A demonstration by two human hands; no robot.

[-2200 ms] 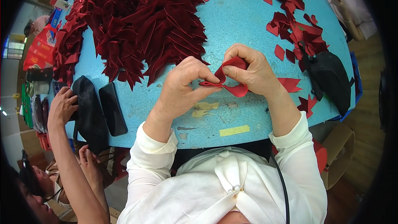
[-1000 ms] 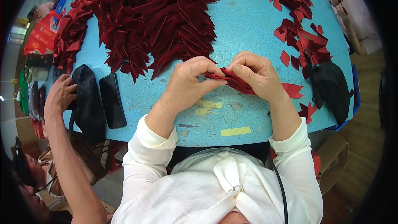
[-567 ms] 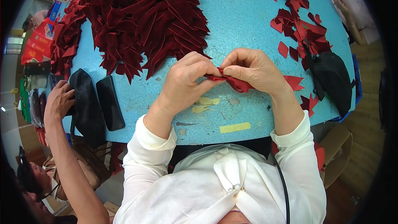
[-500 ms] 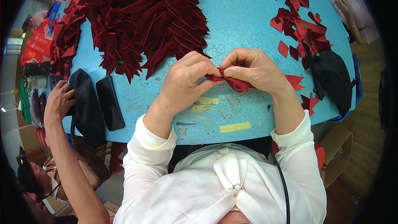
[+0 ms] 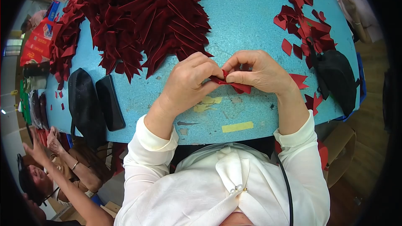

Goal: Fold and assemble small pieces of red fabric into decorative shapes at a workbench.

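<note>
Pinched between both my hands is a small red velvet bow (image 5: 241, 88), its middle mostly hidden by fingers. My left hand (image 5: 187, 79) is closed on the bow's left side. The thumb and forefinger of my right hand (image 5: 260, 73) press together at its centre, closed on it. Just beyond my left hand lies a big heap of dark red velvet bows (image 5: 167, 21). To the right of my right wrist, red pointed fabric pieces (image 5: 298, 80) rest on the blue table (image 5: 234, 25).
A black phone (image 5: 110, 102) and a black pouch (image 5: 86, 100) lie at the left. At the right sits a black bag (image 5: 336, 79) beside loose red diamond-shaped pieces (image 5: 287, 47). Yellow tape (image 5: 237, 127) sticks near the front edge. A co-worker's hand (image 5: 38, 148) is off the table's left side.
The co-worker's hand has left the table by the black pouch and moved down and left. My hands keep their hold, and less of the bow shows below my right fingers.
</note>
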